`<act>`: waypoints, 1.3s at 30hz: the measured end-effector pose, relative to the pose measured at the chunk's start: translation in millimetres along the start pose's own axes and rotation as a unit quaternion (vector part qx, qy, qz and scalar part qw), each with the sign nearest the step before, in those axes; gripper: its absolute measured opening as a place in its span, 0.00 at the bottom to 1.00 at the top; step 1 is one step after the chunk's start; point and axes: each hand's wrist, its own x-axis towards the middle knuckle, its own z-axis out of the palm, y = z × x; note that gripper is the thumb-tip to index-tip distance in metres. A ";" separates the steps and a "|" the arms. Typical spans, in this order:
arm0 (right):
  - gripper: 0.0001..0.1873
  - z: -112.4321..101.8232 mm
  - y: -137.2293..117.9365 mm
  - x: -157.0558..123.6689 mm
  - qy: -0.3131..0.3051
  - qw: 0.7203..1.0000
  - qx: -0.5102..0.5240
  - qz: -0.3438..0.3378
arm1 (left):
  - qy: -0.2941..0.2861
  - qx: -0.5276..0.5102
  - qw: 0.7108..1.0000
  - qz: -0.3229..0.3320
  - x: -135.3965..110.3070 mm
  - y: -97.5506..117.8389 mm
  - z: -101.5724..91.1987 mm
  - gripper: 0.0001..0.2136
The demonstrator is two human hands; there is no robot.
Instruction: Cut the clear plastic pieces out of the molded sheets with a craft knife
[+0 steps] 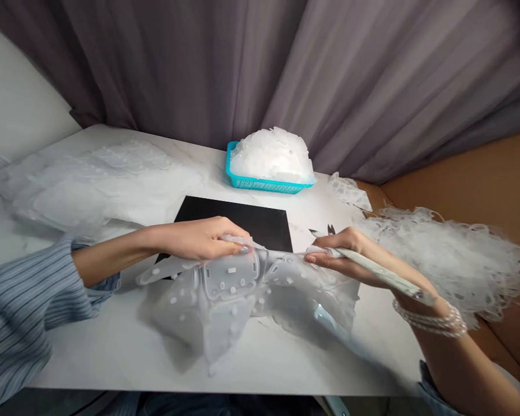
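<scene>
A thin translucent white sheet with moulded outlines and small cut-outs hangs crumpled between my hands, over the near part of the table. Its upper edge is pinched in my left hand, thumb and fingers closed. My right hand grips the sheet's other end, fingers closed. Also in that hand is a long tool with a pale handle running back toward the wrist; dark pointed tips show beyond the fingers, and its exact kind is unclear. Behind the sheet lies a flat black board, partly covered by my left hand.
A turquoise basket heaped with white translucent pieces stands at the back. On the left spreads a pile of translucent sheets. Right of my right hand sits a tangled heap of cut-out sheets, with brown cardboard behind.
</scene>
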 end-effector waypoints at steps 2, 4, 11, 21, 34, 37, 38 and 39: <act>0.23 -1.6 5.6 -0.6 -0.008 1.000 -0.018 0.003 | 0.007 -0.008 1.000 0.019 3.5 3.6 3.9 0.15; 0.22 -1.5 12.2 6.6 -0.021 0.998 -0.056 0.002 | 0.018 -0.008 0.999 0.033 11.0 4.9 7.1 0.16; 0.21 32.8 8.0 62.8 0.074 0.961 -0.246 -0.101 | 0.079 0.144 0.986 0.021 46.1 -5.6 -2.8 0.14; 0.18 90.7 22.2 84.6 -0.017 0.995 -0.008 -0.099 | 0.110 0.163 0.980 0.005 40.3 -17.9 -4.5 0.13; 0.16 114.7 27.7 85.0 0.095 0.995 0.004 -0.037 | 0.263 0.184 0.941 0.106 38.3 -51.3 31.6 0.18; 0.14 110.3 31.9 88.2 0.124 0.992 0.000 -0.005 | 0.260 0.189 0.936 0.143 31.3 -49.8 33.8 0.16; 0.14 106.9 34.0 89.7 0.144 0.990 -0.003 0.013 | 0.247 0.193 0.935 0.164 27.9 -46.9 34.1 0.14; 0.14 102.9 35.8 91.5 0.164 0.986 -0.007 0.031 | 0.231 0.196 0.935 0.185 24.3 -43.2 33.9 0.12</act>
